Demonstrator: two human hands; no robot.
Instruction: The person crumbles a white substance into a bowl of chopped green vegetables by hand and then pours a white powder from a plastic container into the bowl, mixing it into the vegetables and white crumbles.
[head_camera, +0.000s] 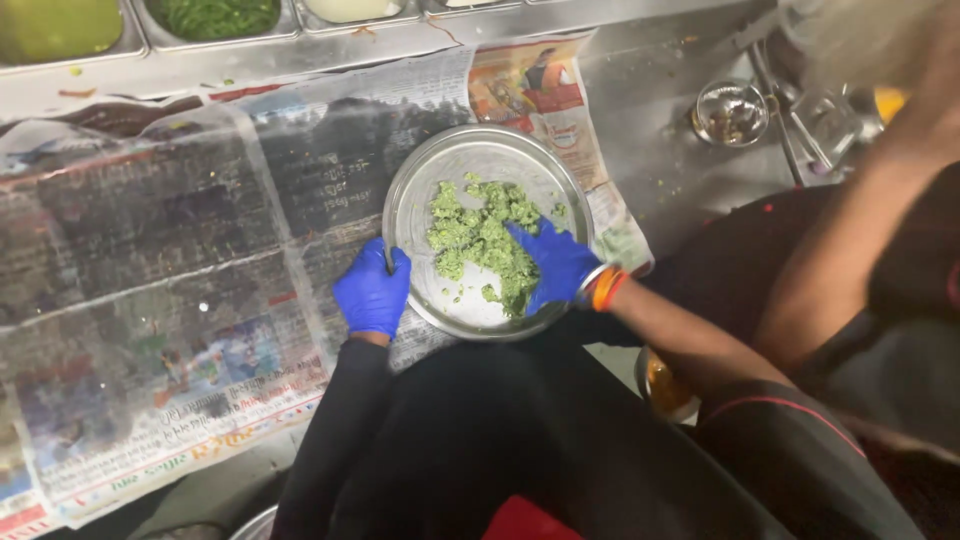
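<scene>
- Left hand (372, 293), blue-gloved, grips the near-left rim of the round steel bowl (420, 180), thumb hooked over the edge.
- Right hand (555, 262), also blue-gloved, lies inside the bowl, fingers pressed into the green chopped mixture (478, 235); cupped on the mixture rather than clenched. Orange bangles sit at that wrist.
- The bowl stands on newspaper (180, 250) spread over the steel tabletop (670, 110), close to its near edge.
- Risk, judged: the bowl could skid on the loose paper if the left grip slackens; hard pressing could push mixture over the low rim, as green flecks already lie beside it.
- Printed matter: newspaper sheets with a red-and-orange colour picture at the upper right corner; no packages seen.
- Steel trays (215, 20) line the far edge, one holding greens.
</scene>
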